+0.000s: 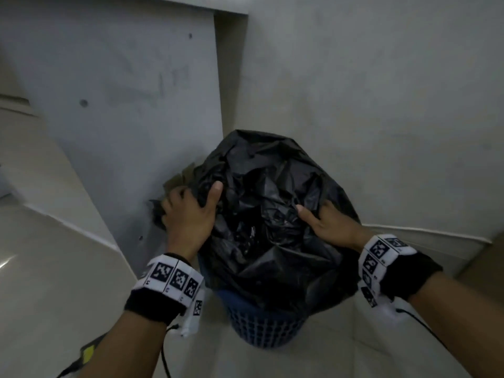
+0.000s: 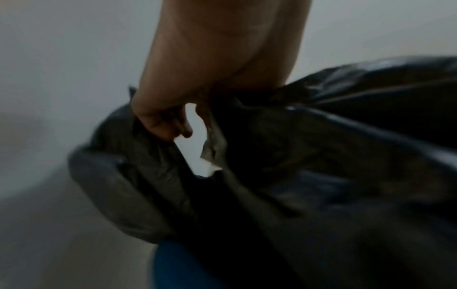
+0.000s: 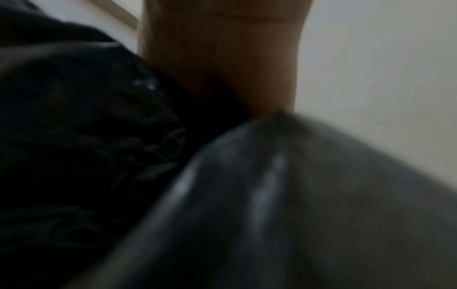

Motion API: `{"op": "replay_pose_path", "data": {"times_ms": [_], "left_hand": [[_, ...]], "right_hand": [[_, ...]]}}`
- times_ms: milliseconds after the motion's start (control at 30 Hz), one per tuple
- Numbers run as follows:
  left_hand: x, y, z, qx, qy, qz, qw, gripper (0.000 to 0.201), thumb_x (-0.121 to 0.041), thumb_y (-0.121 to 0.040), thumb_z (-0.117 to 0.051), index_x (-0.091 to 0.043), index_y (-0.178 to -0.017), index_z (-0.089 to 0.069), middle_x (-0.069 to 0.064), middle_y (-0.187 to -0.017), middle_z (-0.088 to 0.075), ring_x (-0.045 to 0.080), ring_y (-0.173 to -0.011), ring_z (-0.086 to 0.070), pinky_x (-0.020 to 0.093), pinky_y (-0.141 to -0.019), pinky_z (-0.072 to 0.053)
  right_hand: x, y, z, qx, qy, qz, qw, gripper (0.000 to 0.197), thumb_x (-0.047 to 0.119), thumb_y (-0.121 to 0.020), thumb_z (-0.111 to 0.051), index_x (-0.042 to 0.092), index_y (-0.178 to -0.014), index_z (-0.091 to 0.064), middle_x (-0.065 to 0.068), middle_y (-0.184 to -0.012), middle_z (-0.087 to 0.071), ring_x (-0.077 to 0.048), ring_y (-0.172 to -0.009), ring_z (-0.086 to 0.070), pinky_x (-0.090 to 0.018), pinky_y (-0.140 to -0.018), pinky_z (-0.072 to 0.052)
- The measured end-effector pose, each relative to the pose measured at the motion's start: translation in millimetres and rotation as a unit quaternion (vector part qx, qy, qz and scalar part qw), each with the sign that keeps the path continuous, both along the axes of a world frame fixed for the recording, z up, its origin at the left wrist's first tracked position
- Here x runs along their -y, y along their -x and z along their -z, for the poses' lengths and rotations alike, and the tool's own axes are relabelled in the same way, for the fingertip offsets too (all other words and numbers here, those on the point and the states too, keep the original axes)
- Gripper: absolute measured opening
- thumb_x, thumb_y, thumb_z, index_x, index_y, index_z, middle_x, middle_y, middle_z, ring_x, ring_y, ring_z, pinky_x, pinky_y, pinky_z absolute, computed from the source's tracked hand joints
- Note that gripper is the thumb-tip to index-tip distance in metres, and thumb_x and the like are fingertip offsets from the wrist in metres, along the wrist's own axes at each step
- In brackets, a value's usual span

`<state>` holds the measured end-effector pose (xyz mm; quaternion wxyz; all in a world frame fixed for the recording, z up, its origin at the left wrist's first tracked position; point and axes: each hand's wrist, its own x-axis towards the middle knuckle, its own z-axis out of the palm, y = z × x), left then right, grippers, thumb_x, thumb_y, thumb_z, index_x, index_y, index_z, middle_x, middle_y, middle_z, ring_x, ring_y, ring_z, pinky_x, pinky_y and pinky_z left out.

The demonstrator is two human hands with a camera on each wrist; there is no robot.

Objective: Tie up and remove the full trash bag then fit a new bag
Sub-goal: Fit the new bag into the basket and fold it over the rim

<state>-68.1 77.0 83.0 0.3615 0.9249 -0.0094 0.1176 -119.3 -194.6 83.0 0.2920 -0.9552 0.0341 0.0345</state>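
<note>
the left hand point(image 1: 188, 214) has its fingers curled into the rim of the crumpled black plastic trash bag point(image 1: 272, 222), which sits in the blue perforated plastic bin point(image 1: 261, 328); the right hand point(image 1: 331, 226) grips the other rim. nothing tied or lifted yet, i'd say. pale tiled floor point(image 1: 54, 282), bare grey walls.

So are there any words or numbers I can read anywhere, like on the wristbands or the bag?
None can be read.
Left wristband: black-and-white square code patterns with tiny marks beneath, too small to read.
Right wristband: the same patterns, tiny marks too blurred.
Bag: plain black, no print.
Bin: no label showing.
</note>
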Motion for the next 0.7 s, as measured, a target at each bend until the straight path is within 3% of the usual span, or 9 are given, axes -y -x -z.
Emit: {"op": "replay_pose_path", "data": {"times_ms": [67,167,233,300,367,433,533,633,700], "left_hand": [[-7.9,-5.4,12.0,-0.059,0.03,0.033,0.997,0.094,-0.085,-0.077,-0.023,-0.017,-0.139,-0.044,0.01,-0.147,-0.039,0.033,-0.135,-0.032,0.049,-0.112,-0.027],[-9.8,-2.0,23.1,-0.118,0.119,0.122,0.978,0.092,-0.087,-0.071,-0.028,-0.026,-0.137,-0.048,0.001,-0.137,-0.054,0.027,-0.122,-0.052,0.042,-0.105,-0.04],[-7.7,2.6,32.2,-0.111,0.102,0.136,0.979,0.098,-0.094,-0.063,-0.028,-0.027,-0.13,-0.053,0.002,-0.128,-0.061,0.027,-0.113,-0.057,0.042,-0.1,-0.045],[-5.4,5.6,40.6,-0.097,0.066,0.138,0.983,0.102,-0.096,-0.059,-0.028,-0.024,-0.125,-0.055,0.005,-0.121,-0.064,0.027,-0.106,-0.06,0.042,-0.095,-0.048],[-3.1,9.9,42.4,-0.062,-0.006,0.141,0.988,0.093,-0.09,-0.066,-0.031,-0.019,-0.121,-0.056,0.008,-0.119,-0.064,0.031,-0.106,-0.059,0.04,-0.09,-0.05],[0.9,15.3,39.3,-0.018,-0.072,0.133,0.988,0.077,-0.082,-0.073,-0.037,-0.015,-0.104,-0.058,0.012,-0.106,-0.065,0.032,-0.096,-0.061,0.038,-0.081,-0.052],[10.0,21.5,33.8,0.014,-0.104,0.136,0.985,0.07,-0.081,-0.07,-0.041,-0.012,-0.083,-0.053,0.01,-0.085,-0.064,0.029,-0.079,-0.062,0.04,-0.072,-0.054],[15.1,20.7,23.3,0.013,0.061,0.185,0.981,0.069,-0.076,-0.069,-0.05,-0.016,-0.1,-0.064,0.004,-0.101,-0.069,0.025,-0.094,-0.064,0.035,-0.083,-0.053],[21.3,22.2,10.5,-0.003,0.175,0.195,0.965,0.072,-0.078,-0.069,-0.048,-0.017,-0.101,-0.068,0.004,-0.1,-0.07,0.025,-0.095,-0.065,0.038,-0.086,-0.053]], "right_hand": [[-1.6,6.0,-4.1,-0.007,0.017,0.013,1.0,0.091,0.091,-0.072,-0.017,0.034,-0.139,-0.042,-0.004,-0.137,-0.046,-0.027,-0.122,-0.048,-0.042,-0.1,-0.045],[-9.3,16.5,-8.9,-0.042,0.023,0.023,0.999,0.075,0.087,-0.072,-0.019,0.025,-0.09,-0.056,-0.009,-0.081,-0.058,-0.019,-0.066,-0.054,-0.029,-0.065,-0.048],[-10.5,15.5,1.9,-0.083,0.024,0.015,0.996,0.108,0.098,-0.062,-0.013,0.016,-0.117,-0.057,-0.016,-0.106,-0.067,-0.031,-0.087,-0.065,-0.039,-0.087,-0.054],[-9.4,12.2,11.7,-0.12,0.063,0.005,0.991,0.124,0.101,-0.051,-0.001,0.01,-0.106,-0.064,-0.016,-0.102,-0.068,-0.033,-0.092,-0.064,-0.05,-0.102,-0.044],[-21.0,23.0,5.6,-0.158,0.101,0.008,0.982,0.106,0.096,-0.057,0.003,0.011,-0.072,-0.059,-0.011,-0.078,-0.063,-0.026,-0.077,-0.059,-0.053,-0.107,-0.034],[-27.6,25.8,10.8,-0.18,0.102,0.017,0.978,0.096,0.087,-0.073,-0.001,0.011,-0.075,-0.059,-0.011,-0.084,-0.064,-0.026,-0.086,-0.058,-0.053,-0.111,-0.026],[-30.8,33.9,31.5,-0.206,0.026,0.004,0.978,0.095,0.083,-0.078,-0.01,0.007,-0.094,-0.064,-0.016,-0.097,-0.063,-0.027,-0.088,-0.059,-0.044,-0.106,-0.039],[-31.1,40.7,40.8,-0.149,-0.022,0.022,0.988,0.077,0.077,-0.084,-0.016,0.009,-0.064,-0.047,-0.014,-0.068,-0.049,-0.025,-0.065,-0.049,-0.04,-0.088,-0.047],[-24.4,39.0,43.5,-0.102,-0.076,0.027,0.991,0.099,0.084,-0.075,-0.015,-0.006,-0.074,-0.055,-0.023,-0.065,-0.047,-0.029,-0.062,-0.051,-0.039,-0.085,-0.051]]}}
